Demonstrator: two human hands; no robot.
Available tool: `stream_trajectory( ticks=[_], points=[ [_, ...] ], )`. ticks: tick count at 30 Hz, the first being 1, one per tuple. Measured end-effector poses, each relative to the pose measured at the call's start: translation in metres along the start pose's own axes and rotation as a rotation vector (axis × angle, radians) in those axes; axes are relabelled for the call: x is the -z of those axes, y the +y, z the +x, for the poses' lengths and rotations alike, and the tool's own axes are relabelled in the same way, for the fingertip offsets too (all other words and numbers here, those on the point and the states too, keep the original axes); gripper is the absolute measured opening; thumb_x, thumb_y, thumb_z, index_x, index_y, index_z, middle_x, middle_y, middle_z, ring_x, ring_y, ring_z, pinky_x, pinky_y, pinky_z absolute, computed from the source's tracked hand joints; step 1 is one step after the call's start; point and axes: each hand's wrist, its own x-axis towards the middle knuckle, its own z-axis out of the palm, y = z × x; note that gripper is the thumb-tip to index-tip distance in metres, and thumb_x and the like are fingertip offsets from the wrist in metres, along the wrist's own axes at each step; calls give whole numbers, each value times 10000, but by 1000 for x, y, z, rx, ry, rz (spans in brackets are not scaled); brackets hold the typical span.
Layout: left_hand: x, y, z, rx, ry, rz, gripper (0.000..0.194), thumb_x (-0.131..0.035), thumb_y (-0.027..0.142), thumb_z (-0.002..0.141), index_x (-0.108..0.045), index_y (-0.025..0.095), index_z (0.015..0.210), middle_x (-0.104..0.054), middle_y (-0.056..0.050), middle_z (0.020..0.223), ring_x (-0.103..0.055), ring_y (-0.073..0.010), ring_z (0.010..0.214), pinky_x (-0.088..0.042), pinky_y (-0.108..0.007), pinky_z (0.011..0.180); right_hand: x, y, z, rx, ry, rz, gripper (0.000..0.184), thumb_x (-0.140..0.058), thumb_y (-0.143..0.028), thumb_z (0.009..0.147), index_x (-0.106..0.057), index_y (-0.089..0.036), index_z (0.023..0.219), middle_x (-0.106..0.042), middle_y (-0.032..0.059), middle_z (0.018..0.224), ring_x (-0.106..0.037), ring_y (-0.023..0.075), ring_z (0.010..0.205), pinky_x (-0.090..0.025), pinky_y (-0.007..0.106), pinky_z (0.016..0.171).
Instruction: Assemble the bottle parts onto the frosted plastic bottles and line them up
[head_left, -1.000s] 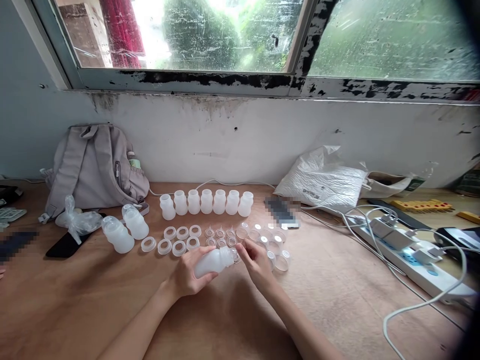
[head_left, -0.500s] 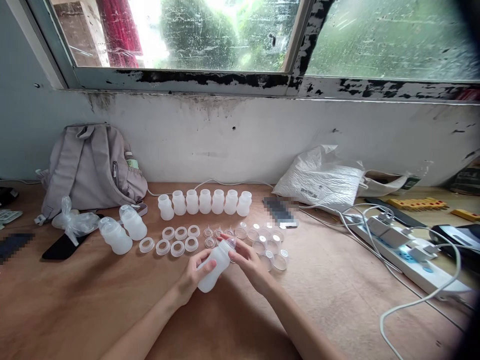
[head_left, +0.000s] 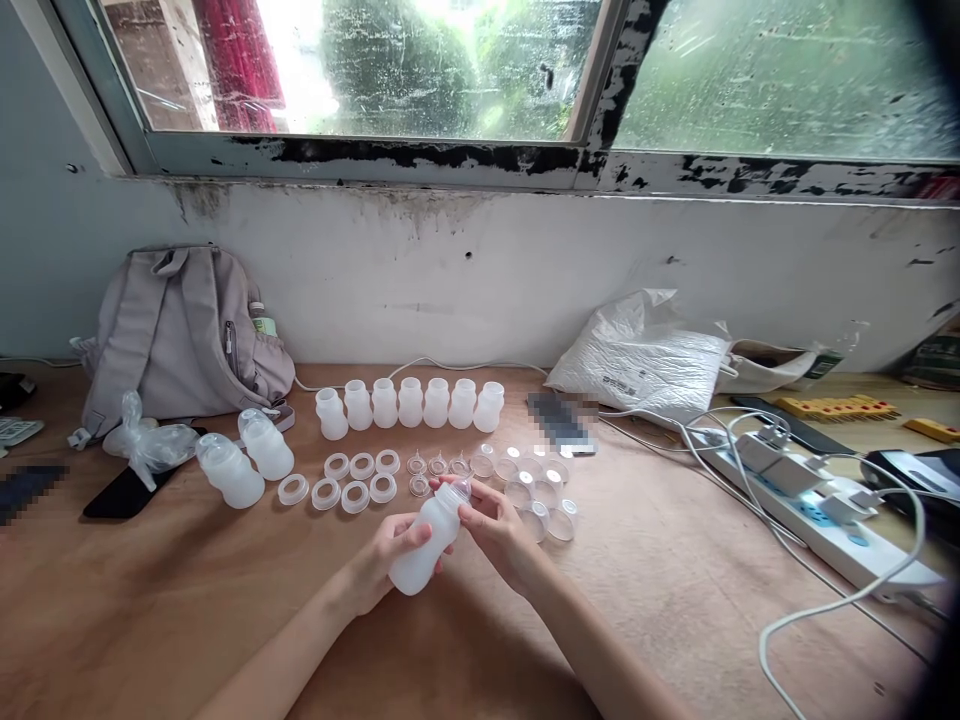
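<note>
A frosted white baby bottle is tilted above the table, its top leaning up and to the right. My left hand wraps round its body. With fingers closed about the ring at the bottle's top, my right hand grips near a clear teat. Just beyond my hands lie loose teats and, to their left, white screw rings. Clear domed caps stand grouped to the right. Behind these is a row of open bottles. Two capped bottles lean together on the left.
A grey backpack stands against the wall, with a knotted plastic bag before it. A silver bubble mailer and a phone are at the back right. Cables run round a power strip on the right.
The bottle has shifted slightly down and left with my left hand, whose fingertips now show beneath it. My right hand stays at the bottle's top.
</note>
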Motion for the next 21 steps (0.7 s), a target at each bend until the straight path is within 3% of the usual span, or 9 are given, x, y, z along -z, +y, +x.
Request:
stream_trajectory(
  ticks=[6, 10, 15, 21],
  points=[
    [0, 1, 1, -172, 92, 280, 398, -600, 450, 691, -594, 117, 909, -538, -19, 685, -467, -121, 615, -360, -216, 542, -1, 5, -2, 63, 98, -90, 397, -669, -404, 668, -604, -192, 997, -627, 85, 976, -554, 248, 933, -447, 363, 783],
    [-2, -2, 2, -268, 170, 430, 442, -596, 387, 710, -550, 145, 1078, -582, -27, 818, -501, -147, 696, -406, -232, 606, -1, 13, -2, 94, 171, -106, 401, -678, -405, 659, -610, -194, 993, -636, 83, 964, -560, 252, 932, -444, 369, 796],
    [-3, -5, 0, -330, 249, 645, 396, -561, 364, 744, -534, 166, 1086, -611, -32, 873, -544, -170, 729, -442, -252, 636, -4, 18, -3, 104, 233, -106, 377, -672, -358, 683, -604, -200, 1018, -628, 82, 1025, -548, 246, 979, -423, 373, 847],
    [1, -18, 7, -416, 411, 783, 466, -558, 367, 754, -432, 186, 1165, -566, -85, 1106, -544, -227, 974, -445, -338, 812, -2, 20, 2, 117, 247, -102, 335, -647, -331, 712, -563, -231, 1021, -606, 56, 1038, -540, 211, 994, -434, 349, 845]
  ],
)
